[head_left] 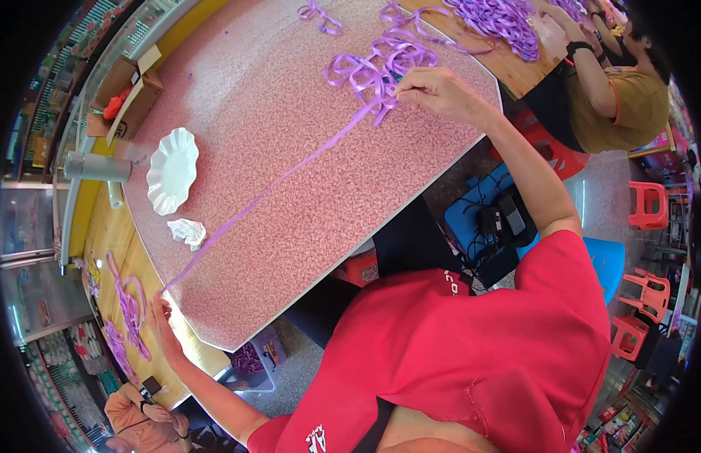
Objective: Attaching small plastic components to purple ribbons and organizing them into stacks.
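A long purple ribbon runs taut and slanting across the pink speckled table. At its near-left end, past the table's left corner, the fingers of my left hand are closed on it. My right hand, at the far right of the table, is closed in a pinch beside a loose heap of purple ribbon. The stretched piece runs into this heap by my right fingertips. What exactly lies between those fingertips is partly hidden, but purple strands show right at them.
A white scalloped dish, crumpled tissue and metal cylinder stand at the left. More purple ribbon lies on a wooden table. A co-worker handles ribbon at far right. A blue stool holds black devices and cables.
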A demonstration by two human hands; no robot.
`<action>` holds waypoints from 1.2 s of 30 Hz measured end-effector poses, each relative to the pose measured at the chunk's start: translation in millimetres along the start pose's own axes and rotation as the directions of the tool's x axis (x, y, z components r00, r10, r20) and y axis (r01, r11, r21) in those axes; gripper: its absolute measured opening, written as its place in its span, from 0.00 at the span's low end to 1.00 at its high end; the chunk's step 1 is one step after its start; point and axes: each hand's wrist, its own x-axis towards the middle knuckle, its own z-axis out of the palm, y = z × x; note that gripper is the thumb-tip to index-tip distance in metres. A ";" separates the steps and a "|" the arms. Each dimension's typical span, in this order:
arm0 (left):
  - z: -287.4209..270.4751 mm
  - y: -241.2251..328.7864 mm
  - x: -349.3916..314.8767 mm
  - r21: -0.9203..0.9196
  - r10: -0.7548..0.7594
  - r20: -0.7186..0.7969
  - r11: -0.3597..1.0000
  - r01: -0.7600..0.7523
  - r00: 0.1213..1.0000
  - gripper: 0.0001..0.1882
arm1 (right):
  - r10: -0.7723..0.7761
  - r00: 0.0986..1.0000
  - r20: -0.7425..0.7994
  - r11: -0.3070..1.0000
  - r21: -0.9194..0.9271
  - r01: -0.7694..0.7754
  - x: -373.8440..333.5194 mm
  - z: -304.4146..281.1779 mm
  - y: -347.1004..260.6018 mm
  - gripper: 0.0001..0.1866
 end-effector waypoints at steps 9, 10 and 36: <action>118.4 86.7 -42.6 -0.129 0.433 0.109 0.898 -0.420 0.895 0.21 | 0.112 0.994 -0.013 0.770 0.633 -0.078 -7.8 4.4 -67.9 0.09; 145.3 115.0 -63.0 -0.212 0.395 0.330 0.916 -0.340 0.857 0.23 | 0.087 0.996 -0.017 0.731 0.681 -0.052 -6.7 6.7 -76.6 0.08; 329.3 248.0 -138.8 -0.878 0.529 0.475 0.225 0.423 0.703 0.32 | -0.047 0.873 -0.485 0.714 0.595 0.369 -17.0 78.3 -146.6 0.18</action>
